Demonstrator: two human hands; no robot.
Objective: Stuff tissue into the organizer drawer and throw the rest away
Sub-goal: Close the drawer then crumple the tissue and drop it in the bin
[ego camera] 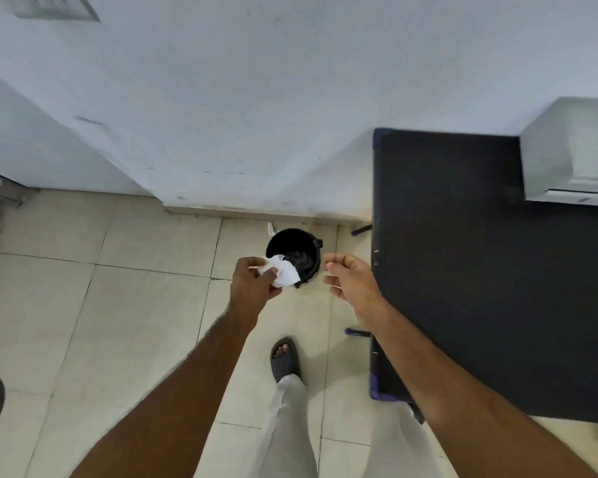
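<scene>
one small wad of white tissue (283,272) sits in the left hand (252,284), pinched at its near edge, right over the black bin (293,243) on the floor. it looks soft and very light, so i think it may float off to the side when let go. the right hand (347,276) hangs beside the bin, fingers loosely curled, holding nothing. both arms reach forward and down.

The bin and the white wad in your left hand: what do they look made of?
The bin looks like black plastic, dull, with a moulded rim and a dark liner bag crumpled inside. The wad in the left hand looks like soft white tissue paper, matte and creased. The right hand holds nothing.
</scene>
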